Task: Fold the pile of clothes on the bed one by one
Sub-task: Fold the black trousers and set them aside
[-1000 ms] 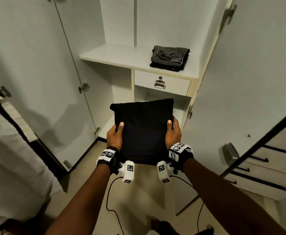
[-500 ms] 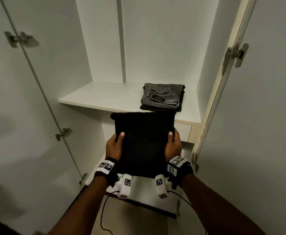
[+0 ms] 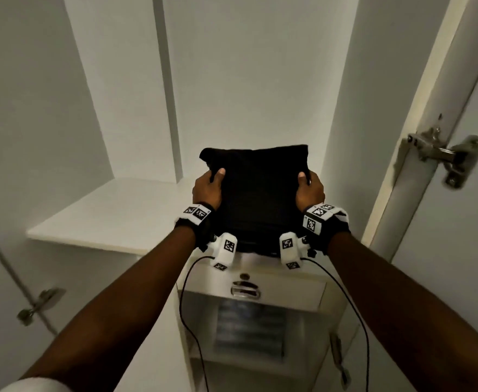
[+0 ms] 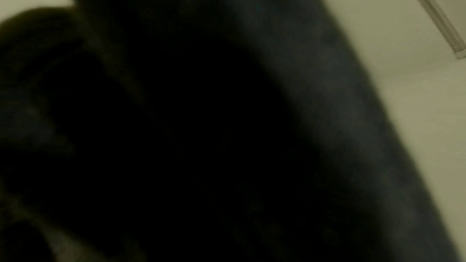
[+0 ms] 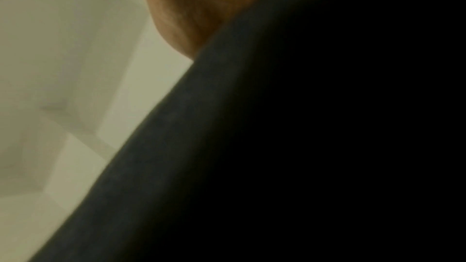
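Observation:
A folded black garment (image 3: 256, 193) is held flat over the right end of a white wardrobe shelf (image 3: 113, 213) in the head view. My left hand (image 3: 208, 186) grips its left edge, thumb on top. On the opposite edge, my right hand (image 3: 308, 189) holds it the same way. The fingers under the cloth are hidden. A dark edge of other cloth (image 3: 256, 248) shows beneath its near side. Both wrist views are blurred: dark cloth (image 4: 201, 127) fills the left one, and in the right one the black cloth (image 5: 302, 146) lies below a bit of my hand (image 5: 206, 7).
The wardrobe's back wall has a vertical divider (image 3: 167, 89). An open door with a metal hinge (image 3: 444, 157) stands at the right, another door with a hinge (image 3: 38, 304) at the left. A drawer with a handle (image 3: 244, 290) sits under the shelf.
I have moved closer to the wardrobe and raised the black garment onto the shelf's right end, over the folded grey jeans seen earlier, which are now hidden.

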